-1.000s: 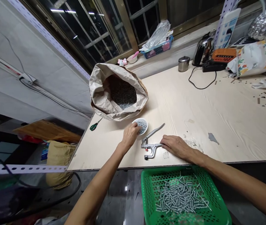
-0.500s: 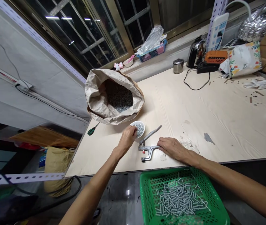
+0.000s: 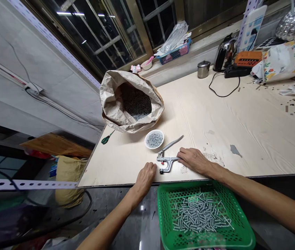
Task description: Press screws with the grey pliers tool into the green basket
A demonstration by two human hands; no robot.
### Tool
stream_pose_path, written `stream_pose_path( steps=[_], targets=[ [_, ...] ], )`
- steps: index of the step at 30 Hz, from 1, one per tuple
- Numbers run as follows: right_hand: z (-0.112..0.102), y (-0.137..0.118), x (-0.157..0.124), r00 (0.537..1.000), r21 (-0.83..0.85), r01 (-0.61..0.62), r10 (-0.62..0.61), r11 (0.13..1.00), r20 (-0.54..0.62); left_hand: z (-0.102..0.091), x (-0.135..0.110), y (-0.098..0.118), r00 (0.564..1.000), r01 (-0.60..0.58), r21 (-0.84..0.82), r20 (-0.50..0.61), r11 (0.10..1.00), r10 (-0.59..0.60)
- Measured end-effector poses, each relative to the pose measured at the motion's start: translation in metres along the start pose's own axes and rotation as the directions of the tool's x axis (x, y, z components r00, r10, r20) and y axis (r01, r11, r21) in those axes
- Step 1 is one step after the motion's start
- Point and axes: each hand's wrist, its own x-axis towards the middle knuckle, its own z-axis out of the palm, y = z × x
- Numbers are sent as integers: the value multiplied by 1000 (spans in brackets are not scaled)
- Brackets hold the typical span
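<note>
My right hand (image 3: pixel 194 160) is closed over the end of the lower handle of grey snap pliers (image 3: pixel 168 159), which lie on the table with their handles spread. Left of the pliers' jaw, my left hand (image 3: pixel 146 175) rests low over the table edge. Its fingers are pinched together, and whatever they hold is hidden. Just behind the pliers stands a small white bowl (image 3: pixel 146 143) full of small silvery metal pieces (image 3: pixel 155 139). Below the table's front edge, a green basket (image 3: pixel 163 222) holds a heap of silvery, screw-like pieces (image 3: pixel 200 215).
Behind the bowl stands a large open paper sack (image 3: pixel 111 114) with dark metal pieces inside. Green-handled scissors (image 3: pixel 106 139) lie at the left edge. A metal canister (image 3: pixel 204 69), a kettle (image 3: pixel 224 53) and an orange device (image 3: pixel 248 59) are at the back.
My left hand has come out of the white bowl and moved toward the table's front edge, beside the pliers' jaw. My right hand stays on the handle. The view has shifted slightly.
</note>
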Motion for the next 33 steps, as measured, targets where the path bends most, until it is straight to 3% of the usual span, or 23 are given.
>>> stream_pose_path(
  steps=[4, 7, 10, 12, 15, 26, 33],
  targets=[
    [2, 0, 0, 999, -9, 25, -25, 1000, -32, 1, 2, -1, 1000, 20, -28, -22, 999, -21],
    [4, 1, -2, 994, -50, 79, -83, 996, -66, 5, 9, -7, 982, 103, -383, -105, 918, -154],
    [3, 1, -4, 984, -104, 143, -153, 984, -97, 7, 17, -8, 941, 190, -808, -12, 558, -338],
    [3, 1, -6, 978, -121, 165, -178, 979, -110, 7, 20, -4, 923, 198, -922, 60, 334, -380],
    [2, 0, -8, 971, -121, 183, -199, 976, -130, 6, 22, 4, 923, 186, -963, 103, 196, -372],
    [6, -2, -8, 970, -151, 199, -217, 968, -110, 12, 18, 9, 899, 230, -962, 154, 145, -410],
    [5, -3, -9, 947, -177, 251, -280, 952, -160, 16, 19, 11, 882, 253, -962, 184, 107, -433]
  ],
)
